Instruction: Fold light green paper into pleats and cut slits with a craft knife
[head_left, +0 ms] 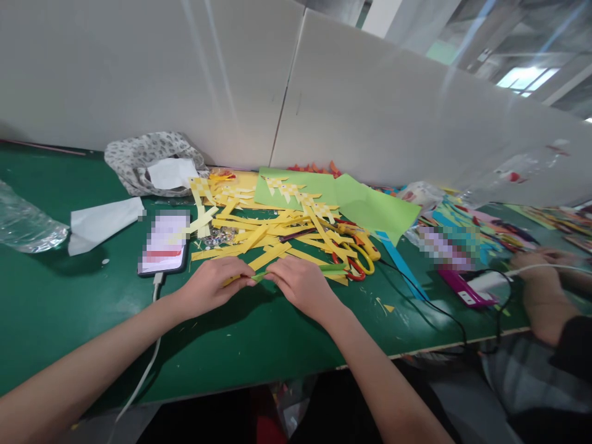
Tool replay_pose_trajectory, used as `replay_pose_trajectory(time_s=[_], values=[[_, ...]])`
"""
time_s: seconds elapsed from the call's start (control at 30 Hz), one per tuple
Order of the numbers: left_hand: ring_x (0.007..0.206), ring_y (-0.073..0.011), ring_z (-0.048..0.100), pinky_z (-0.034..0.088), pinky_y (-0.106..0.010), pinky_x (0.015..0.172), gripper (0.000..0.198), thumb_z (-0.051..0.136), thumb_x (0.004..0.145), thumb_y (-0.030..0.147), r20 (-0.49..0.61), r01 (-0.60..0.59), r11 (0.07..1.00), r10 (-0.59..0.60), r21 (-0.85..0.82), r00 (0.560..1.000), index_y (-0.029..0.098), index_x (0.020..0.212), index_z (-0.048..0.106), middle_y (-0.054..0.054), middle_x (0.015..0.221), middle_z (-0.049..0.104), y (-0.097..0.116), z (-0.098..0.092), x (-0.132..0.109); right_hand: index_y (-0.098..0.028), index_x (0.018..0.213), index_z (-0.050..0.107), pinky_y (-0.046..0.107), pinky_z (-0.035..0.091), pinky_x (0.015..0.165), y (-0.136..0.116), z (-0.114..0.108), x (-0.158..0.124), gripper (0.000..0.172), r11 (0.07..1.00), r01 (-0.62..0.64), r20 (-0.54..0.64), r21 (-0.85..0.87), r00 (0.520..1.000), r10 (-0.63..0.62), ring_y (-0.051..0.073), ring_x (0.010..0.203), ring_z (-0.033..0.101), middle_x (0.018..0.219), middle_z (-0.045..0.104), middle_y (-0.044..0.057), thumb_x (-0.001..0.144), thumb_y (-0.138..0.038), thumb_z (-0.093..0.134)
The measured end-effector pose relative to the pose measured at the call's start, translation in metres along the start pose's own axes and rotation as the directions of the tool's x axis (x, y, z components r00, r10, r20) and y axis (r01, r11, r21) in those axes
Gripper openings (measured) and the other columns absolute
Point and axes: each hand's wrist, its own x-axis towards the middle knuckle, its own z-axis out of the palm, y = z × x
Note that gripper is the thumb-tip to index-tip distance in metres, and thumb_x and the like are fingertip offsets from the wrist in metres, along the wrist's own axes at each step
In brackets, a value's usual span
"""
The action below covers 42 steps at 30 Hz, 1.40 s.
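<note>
Between my two hands a narrow green paper strip is pinched near the table's middle. My left hand closes thumb and fingers on one part of it. Close beside it, my right hand grips the strip too, and a green length runs out past its far side to the right. Just behind my hands lies a pile of yellow paper strips. Scissors with red and yellow handles rest right of my right hand. Woven yellow paper pieces lie on a green paper sheet.
At left are a phone on a white cable, a folded white paper, a clear plastic bottle and a patterned cloth bag. Rightward lie a blue strip, a purple power bank and another person's hands.
</note>
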Motion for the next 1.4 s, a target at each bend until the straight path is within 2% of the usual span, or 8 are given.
replay_pose_trajectory(time_s=[0.3, 0.47, 0.63, 0.73, 0.87, 1.07, 1.27, 1.4], values=[[0.076, -0.0181, 0.064, 0.048, -0.028, 0.061, 0.016, 0.044, 0.092, 0.020, 0.034, -0.008, 0.989, 0.003, 0.150, 0.999, 0.018, 0.096, 0.060, -0.005, 0.084, 0.068, 0.001, 0.003, 0.001, -0.016, 0.078, 0.060, 0.028, 0.028, 0.057, -0.010, 0.010, 0.002, 0.036, 0.994, 0.023, 0.026, -0.107, 0.999, -0.020, 0.014, 0.064, 0.055, 0.069, 0.065, 0.002, 0.098, -0.037, 0.038], [0.075, -0.0159, 0.064, 0.049, -0.026, 0.063, 0.017, 0.043, 0.092, 0.018, -0.016, -0.050, 0.990, 0.052, 0.131, 0.999, 0.017, 0.095, 0.060, -0.004, 0.083, 0.068, -0.001, -0.004, 0.002, -0.016, 0.080, 0.062, 0.026, 0.033, 0.062, 0.001, -0.007, 0.002, 0.040, 0.999, 0.000, 0.038, -0.052, 0.999, 0.002, 0.015, 0.070, 0.057, 0.073, 0.066, 0.003, 0.094, -0.048, 0.042], [0.077, -0.0157, 0.065, 0.050, -0.027, 0.065, 0.017, 0.045, 0.093, 0.023, -0.078, -0.007, 0.983, 0.022, 0.185, 0.997, 0.017, 0.095, 0.061, -0.004, 0.084, 0.069, -0.002, -0.007, 0.003, -0.016, 0.075, 0.060, 0.027, 0.030, 0.060, 0.008, -0.016, -0.001, 0.035, 0.988, -0.033, -0.015, -0.150, 0.999, 0.031, 0.014, 0.067, 0.057, 0.068, 0.065, 0.003, 0.096, -0.038, 0.043], [0.075, -0.0175, 0.064, 0.049, -0.028, 0.062, 0.017, 0.047, 0.092, 0.025, -0.027, -0.014, 0.959, 0.022, 0.282, 0.999, 0.018, 0.092, 0.062, -0.005, 0.082, 0.069, -0.002, -0.001, 0.001, -0.016, 0.070, 0.058, 0.028, 0.027, 0.057, -0.002, -0.002, -0.001, 0.036, 0.967, 0.064, -0.022, -0.247, 0.997, -0.072, 0.013, 0.060, 0.053, 0.063, 0.062, 0.002, 0.097, -0.035, 0.043], [0.069, -0.0162, 0.063, 0.047, -0.028, 0.060, 0.021, 0.044, 0.092, 0.020, 0.046, -0.140, 0.944, 0.132, 0.300, 0.990, 0.018, 0.084, 0.063, -0.004, 0.076, 0.069, -0.002, 0.001, 0.000, -0.016, 0.068, 0.057, 0.028, 0.025, 0.055, -0.014, 0.014, 0.000, 0.037, 0.955, 0.146, -0.056, -0.260, 0.985, -0.166, 0.013, 0.059, 0.050, 0.061, 0.058, 0.001, 0.098, -0.032, 0.041], [0.070, -0.0153, 0.060, 0.044, -0.027, 0.062, 0.023, 0.042, 0.094, 0.020, 0.113, -0.214, 0.950, 0.192, 0.226, 0.975, 0.018, 0.084, 0.062, -0.002, 0.075, 0.066, -0.001, -0.005, 0.001, -0.017, 0.069, 0.056, 0.027, 0.027, 0.056, -0.012, 0.012, -0.001, 0.036, 0.958, 0.186, -0.048, -0.220, 0.978, -0.201, 0.012, 0.060, 0.049, 0.061, 0.057, 0.000, 0.097, -0.035, 0.042], [0.072, -0.0167, 0.061, 0.046, -0.029, 0.064, 0.021, 0.042, 0.093, 0.020, 0.139, -0.216, 0.925, 0.180, 0.312, 0.974, 0.018, 0.084, 0.061, -0.003, 0.077, 0.066, 0.001, 0.000, 0.001, -0.016, 0.068, 0.056, 0.028, 0.026, 0.056, -0.013, 0.019, 0.001, 0.038, 0.948, 0.221, -0.022, -0.228, 0.972, -0.232, 0.013, 0.059, 0.049, 0.060, 0.056, 0.001, 0.097, -0.035, 0.040], [0.069, -0.0149, 0.062, 0.047, -0.028, 0.065, 0.026, 0.038, 0.092, 0.013, 0.083, -0.221, 0.911, 0.205, 0.348, 0.975, 0.019, 0.084, 0.062, -0.002, 0.075, 0.068, -0.001, -0.004, 0.002, -0.015, 0.074, 0.058, 0.028, 0.030, 0.059, -0.005, 0.007, 0.003, 0.035, 0.963, 0.176, 0.008, -0.203, 0.984, -0.178, 0.014, 0.064, 0.052, 0.067, 0.060, 0.002, 0.096, -0.037, 0.042]])
